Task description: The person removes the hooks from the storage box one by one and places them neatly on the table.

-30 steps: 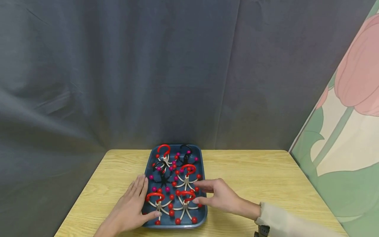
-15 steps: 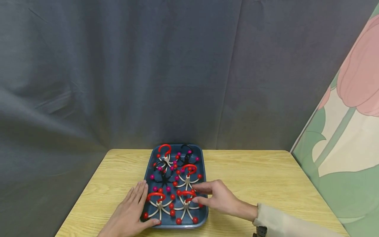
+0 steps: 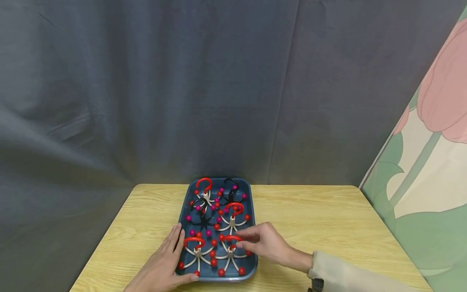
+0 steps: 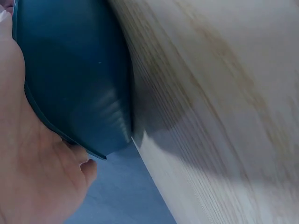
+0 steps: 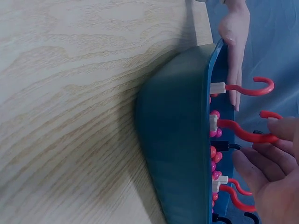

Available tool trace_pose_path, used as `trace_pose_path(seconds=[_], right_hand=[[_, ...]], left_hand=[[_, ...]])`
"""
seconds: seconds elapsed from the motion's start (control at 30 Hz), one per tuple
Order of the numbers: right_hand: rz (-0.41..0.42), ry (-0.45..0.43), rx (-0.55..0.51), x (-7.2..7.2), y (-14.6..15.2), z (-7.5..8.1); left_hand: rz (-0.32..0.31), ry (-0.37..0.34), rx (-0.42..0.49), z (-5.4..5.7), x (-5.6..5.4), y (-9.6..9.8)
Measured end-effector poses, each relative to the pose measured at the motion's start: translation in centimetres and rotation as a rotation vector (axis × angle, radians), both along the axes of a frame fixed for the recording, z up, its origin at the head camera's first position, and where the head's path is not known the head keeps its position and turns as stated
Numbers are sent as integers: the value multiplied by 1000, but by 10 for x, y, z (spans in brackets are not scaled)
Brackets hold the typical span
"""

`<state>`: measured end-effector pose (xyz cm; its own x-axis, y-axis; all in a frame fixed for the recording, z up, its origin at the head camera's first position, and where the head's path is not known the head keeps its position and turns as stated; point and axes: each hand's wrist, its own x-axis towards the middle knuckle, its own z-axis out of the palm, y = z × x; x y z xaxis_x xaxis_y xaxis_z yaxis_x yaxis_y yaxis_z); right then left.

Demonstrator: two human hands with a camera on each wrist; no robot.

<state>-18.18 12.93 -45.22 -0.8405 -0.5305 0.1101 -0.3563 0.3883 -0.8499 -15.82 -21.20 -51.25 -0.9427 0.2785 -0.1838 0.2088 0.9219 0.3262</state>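
Observation:
Inside the dark blue tray point(image 3: 219, 278) are several multi-legged hooks, red ones with white legs and red ball tips, black ones with magenta balls. My right hand point(image 3: 268, 245) pinches the curved top of the near right red hook point(image 3: 230, 238) between thumb and forefinger. The right wrist view shows that red hook point(image 5: 247, 135) running up between the fingertips, its white base level with the rim. My left hand point(image 3: 164, 259) lies along the tray's left side, fingers straight, thumb at the near rim. Beside the thumb is another red hook point(image 3: 195, 241).
A black hook point(image 3: 204, 219) stands left of centre, with another black hook point(image 3: 231, 196) at the far right. The tray sits on a wood-grain table point(image 3: 317, 219), before a dark grey curtain point(image 3: 219, 101). A flowered panel point(image 3: 434, 162) is at the right.
My right thumb and forefinger have closed in on the near right red hook. My left thumb has slid from over the tray back to its near rim.

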Motion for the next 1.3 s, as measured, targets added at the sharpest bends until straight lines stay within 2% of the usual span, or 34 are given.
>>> trace_pose_path(seconds=[0.23,0.5,0.8,1.3], right_hand=[[-43,-20,-6,-2,-3,-6],[-37,-6,-35,-3,-3,-10],[-36,3,-57,-3,-2,-9],[-69,59,-31,-4,-4,-5]], left_hand=[[12,-3,-20,-1,-1,1],[26,-12,-30,-2,1,2],[-10,26,5,-1,1,0],[0,41,25,-2,1,-1]])
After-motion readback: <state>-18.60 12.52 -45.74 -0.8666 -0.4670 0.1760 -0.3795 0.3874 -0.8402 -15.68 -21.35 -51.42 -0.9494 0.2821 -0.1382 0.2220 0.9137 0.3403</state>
